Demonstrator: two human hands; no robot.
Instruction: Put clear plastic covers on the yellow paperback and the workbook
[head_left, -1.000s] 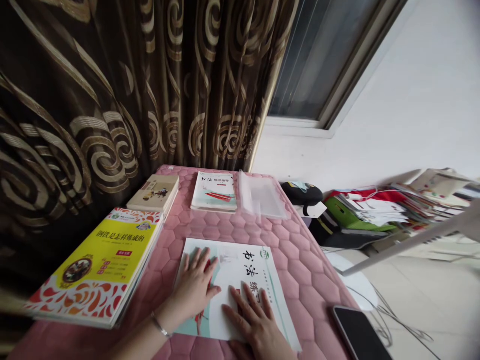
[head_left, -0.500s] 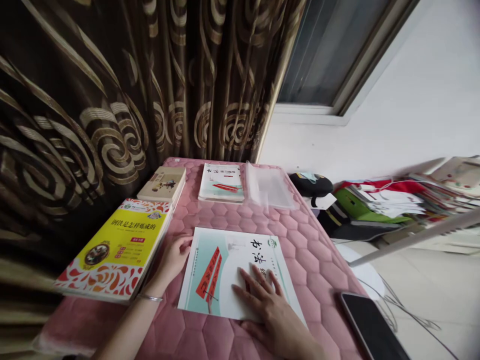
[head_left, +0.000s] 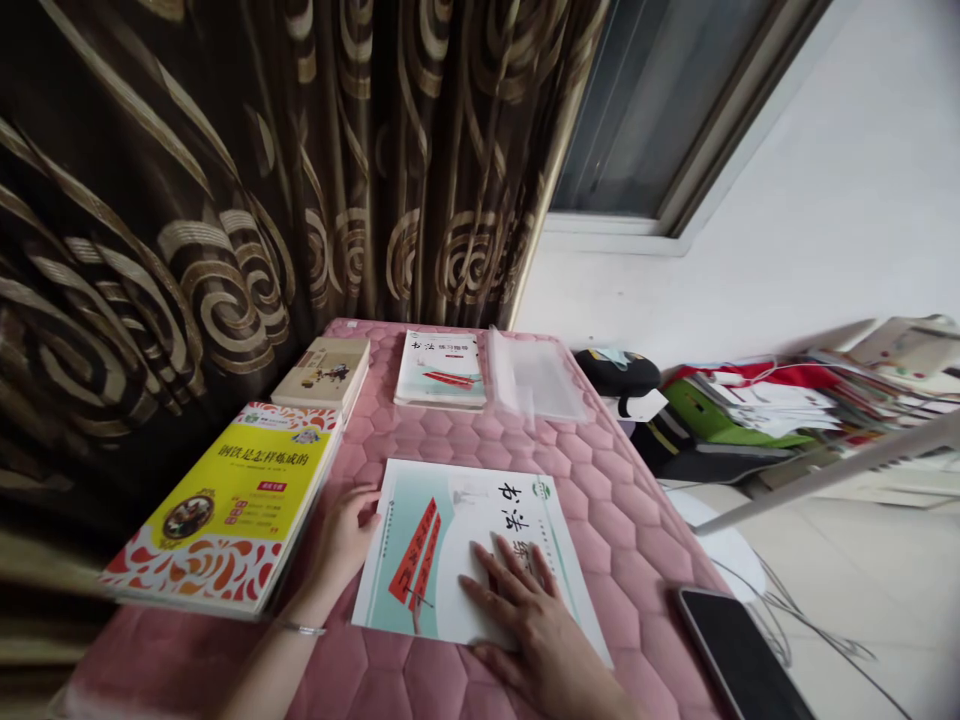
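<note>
On the pink padded desk (head_left: 450,440), the white-and-teal booklet (head_left: 461,530) lies flat at the near middle, right of the yellow book (head_left: 244,490). I judge I'm steadying it: my right hand (head_left: 536,620) is spread on its cover, my left hand (head_left: 343,535) loosely bent by its left edge. Lifting would call for fingertips underneath.

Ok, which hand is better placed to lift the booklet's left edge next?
Probably the left hand: its fingers are close by that edge, while the right hand lies spread on the booklet.
</note>
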